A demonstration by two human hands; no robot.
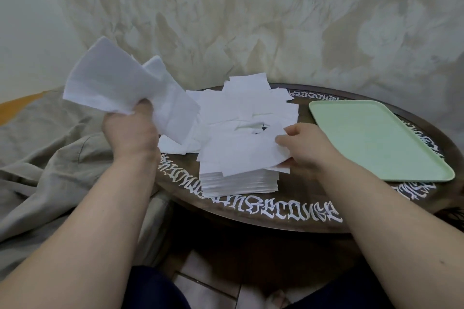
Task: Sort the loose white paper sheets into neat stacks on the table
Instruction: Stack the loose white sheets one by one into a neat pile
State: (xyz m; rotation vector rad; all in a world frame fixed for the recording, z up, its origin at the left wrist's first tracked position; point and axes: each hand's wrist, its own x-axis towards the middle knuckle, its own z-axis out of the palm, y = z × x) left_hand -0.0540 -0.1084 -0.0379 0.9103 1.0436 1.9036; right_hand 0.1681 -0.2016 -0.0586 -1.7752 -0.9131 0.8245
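At your nine o'clock a crumpled grey-beige cloth (50, 148) lies draped beside the bench (296, 208), a round dark wooden top ringed with white ornamental lettering (288, 212). Your left hand (130, 133) is raised over the bench's left edge, fingers curled tight round a bunch of white paper sheets (120, 85) that fan up and out toward ten o'clock, clear of the surface. Just right of that hand, at your twelve o'clock, a loose pile of white sheets (246, 105) sprawls across the middle of the bench, lying at mixed angles and overlapping one another. On the near side of that pile sits a squared stack of sheets (241, 183), its edges lined up, with a few stray sheets lying askew on top. Your right hand (306, 148) rests at the stack's right edge, thumb and fingers pinching the corner of a top sheet (246, 155), which is slightly lifted there. At your two o'clock a pale green rectangular tray (376, 138) lies flat on the bench, apart from the paper and close to the right rim.
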